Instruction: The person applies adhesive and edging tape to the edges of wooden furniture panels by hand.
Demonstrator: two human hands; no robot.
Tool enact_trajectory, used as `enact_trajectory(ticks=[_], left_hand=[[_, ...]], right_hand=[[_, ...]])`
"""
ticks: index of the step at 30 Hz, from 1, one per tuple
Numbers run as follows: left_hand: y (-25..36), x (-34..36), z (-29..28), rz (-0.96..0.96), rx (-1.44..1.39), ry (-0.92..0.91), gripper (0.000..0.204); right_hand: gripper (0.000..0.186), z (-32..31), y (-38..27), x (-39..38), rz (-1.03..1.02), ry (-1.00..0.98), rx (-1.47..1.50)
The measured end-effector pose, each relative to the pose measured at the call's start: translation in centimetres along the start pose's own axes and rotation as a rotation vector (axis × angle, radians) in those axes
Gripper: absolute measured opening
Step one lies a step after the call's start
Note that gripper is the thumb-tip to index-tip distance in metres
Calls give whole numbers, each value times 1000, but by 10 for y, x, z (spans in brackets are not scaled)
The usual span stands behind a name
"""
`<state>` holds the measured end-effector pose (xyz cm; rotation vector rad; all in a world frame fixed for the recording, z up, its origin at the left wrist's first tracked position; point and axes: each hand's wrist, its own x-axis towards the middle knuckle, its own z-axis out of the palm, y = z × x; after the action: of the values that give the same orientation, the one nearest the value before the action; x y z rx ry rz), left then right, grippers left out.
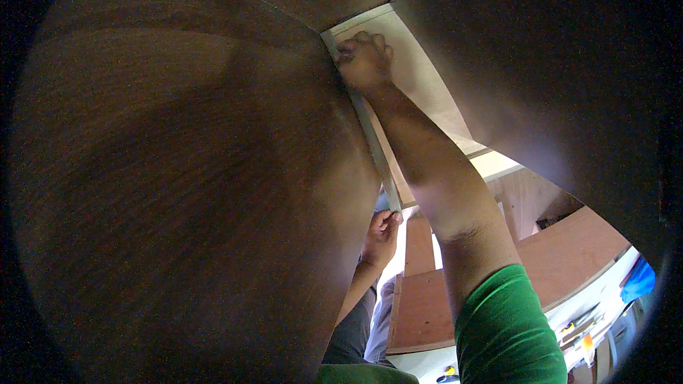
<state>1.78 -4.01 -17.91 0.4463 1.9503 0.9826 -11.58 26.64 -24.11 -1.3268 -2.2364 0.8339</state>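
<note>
Deep in a dim wooden enclosure, a narrow grey strip (373, 135) runs along the edge of the dark brown left panel (178, 206), beside a pale board (420, 85). My right hand (363, 57), on the green-sleeved arm, is curled at the strip's upper part against that edge; what sits inside its fingers is too dim to make out. Lower down, my left hand (381, 235) pinches the strip near its lower end, its forearm partly hidden by the left panel.
A dark panel (541, 64) closes in on the right. Beyond lie reddish plywood framing (562, 256), a white surface with scattered tools (580, 331) and a blue object (637, 281). Grey-clothed legs (359, 320) show at the bottom.
</note>
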Motion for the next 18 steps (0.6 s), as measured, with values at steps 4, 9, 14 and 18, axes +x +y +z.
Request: enact_trajectory(ticks=[4,9,14,18], left_hand=[[-2,0,1,13,-39,12,23],[-6,1,1,12,-13,-8,22],[-15,1,4,-17,-71,3,22],[-15,0,5,-6,-83,13,20]], right_hand=[[29,-8,-1,5,46,-84,45],[32,-16,-3,8,64,-203,42],[30,-14,-6,10,137,-266,0],[33,-15,-7,8,128,-259,21]])
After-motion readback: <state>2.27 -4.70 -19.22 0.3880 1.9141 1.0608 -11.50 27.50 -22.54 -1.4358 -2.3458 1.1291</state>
